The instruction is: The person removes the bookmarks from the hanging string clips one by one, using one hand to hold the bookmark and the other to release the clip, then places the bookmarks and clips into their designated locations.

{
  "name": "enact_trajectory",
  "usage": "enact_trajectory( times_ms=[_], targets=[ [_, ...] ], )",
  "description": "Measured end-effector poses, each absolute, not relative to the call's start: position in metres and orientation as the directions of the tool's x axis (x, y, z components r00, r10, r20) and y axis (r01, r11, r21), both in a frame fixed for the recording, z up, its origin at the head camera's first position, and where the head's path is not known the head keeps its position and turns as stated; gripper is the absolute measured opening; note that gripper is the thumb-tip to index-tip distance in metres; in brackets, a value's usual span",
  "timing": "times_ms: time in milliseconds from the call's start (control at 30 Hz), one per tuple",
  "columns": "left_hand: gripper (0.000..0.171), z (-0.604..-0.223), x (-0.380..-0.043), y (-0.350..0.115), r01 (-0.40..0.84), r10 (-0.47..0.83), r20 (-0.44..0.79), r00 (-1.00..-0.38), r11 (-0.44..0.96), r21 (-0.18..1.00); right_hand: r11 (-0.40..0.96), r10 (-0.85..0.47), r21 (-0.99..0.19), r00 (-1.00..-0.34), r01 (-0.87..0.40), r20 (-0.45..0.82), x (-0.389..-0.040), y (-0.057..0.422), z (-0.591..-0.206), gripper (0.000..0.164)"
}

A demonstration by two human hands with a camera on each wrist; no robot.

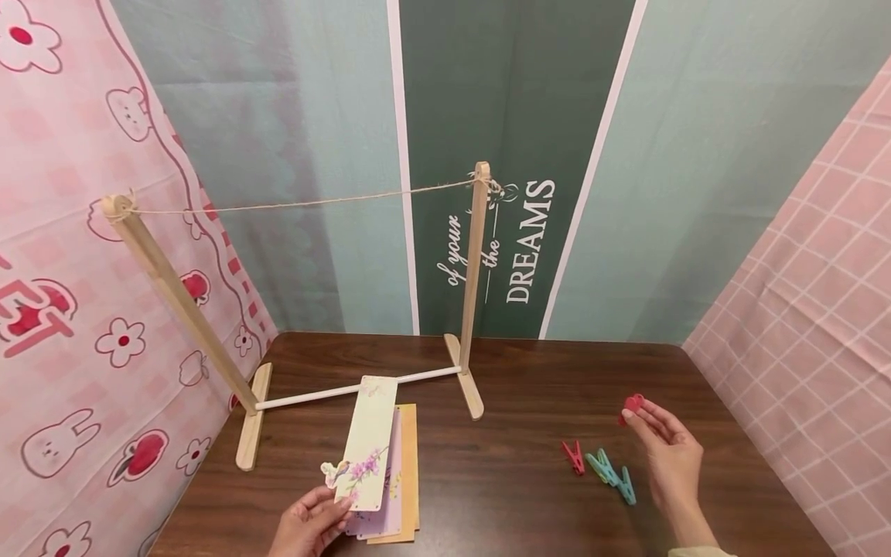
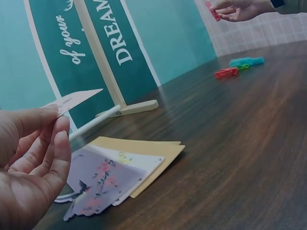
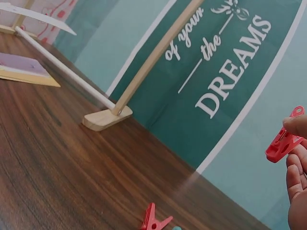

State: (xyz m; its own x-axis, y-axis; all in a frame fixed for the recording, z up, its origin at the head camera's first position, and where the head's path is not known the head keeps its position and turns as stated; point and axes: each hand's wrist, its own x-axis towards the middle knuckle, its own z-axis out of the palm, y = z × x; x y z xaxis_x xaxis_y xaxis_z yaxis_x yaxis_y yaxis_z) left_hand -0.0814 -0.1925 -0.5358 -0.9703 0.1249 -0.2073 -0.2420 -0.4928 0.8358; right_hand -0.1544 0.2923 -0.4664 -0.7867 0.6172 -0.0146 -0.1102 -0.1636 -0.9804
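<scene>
A pale bookmark card (image 1: 366, 445) with pink blossoms and a bird is pinched at its lower end by my left hand (image 1: 311, 521), tilted above a small pile. In that pile lie a purple flowered card (image 2: 103, 179), a white card and a tan one (image 2: 165, 155). My right hand (image 1: 670, 455) holds a red clothespin (image 3: 285, 138) between thumb and fingers, raised over the table's right side. Below and left of it another red clothespin (image 1: 574, 457) lies beside teal clothespins (image 1: 612, 476). A bit of green shows among them in the left wrist view.
A wooden stand with a left post (image 1: 184, 302) and a right post (image 1: 476, 267) carries a string (image 1: 299, 203) across its top. A white rod (image 1: 306, 396) joins its feet low down. Printed cloths hang behind and at both sides of the brown table (image 1: 522, 510).
</scene>
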Motion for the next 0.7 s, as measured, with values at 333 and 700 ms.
enact_trajectory(
  times_ms=[333,700],
  targets=[
    [0.026,-0.545,-0.078,-0.19,-0.331,0.079,-0.335,-0.939,-0.479,0.813,-0.151,0.631,-0.984,-0.776,-0.1,-0.018,-0.155,0.298,-0.482,0.034],
    [0.026,-0.554,-0.074,-0.185,-0.36,-0.052,-0.41,-0.911,-0.386,0.849,-0.058,0.639,-0.998,-0.767,0.028,-0.059,-0.153,0.304,-0.499,0.037]
  ],
)
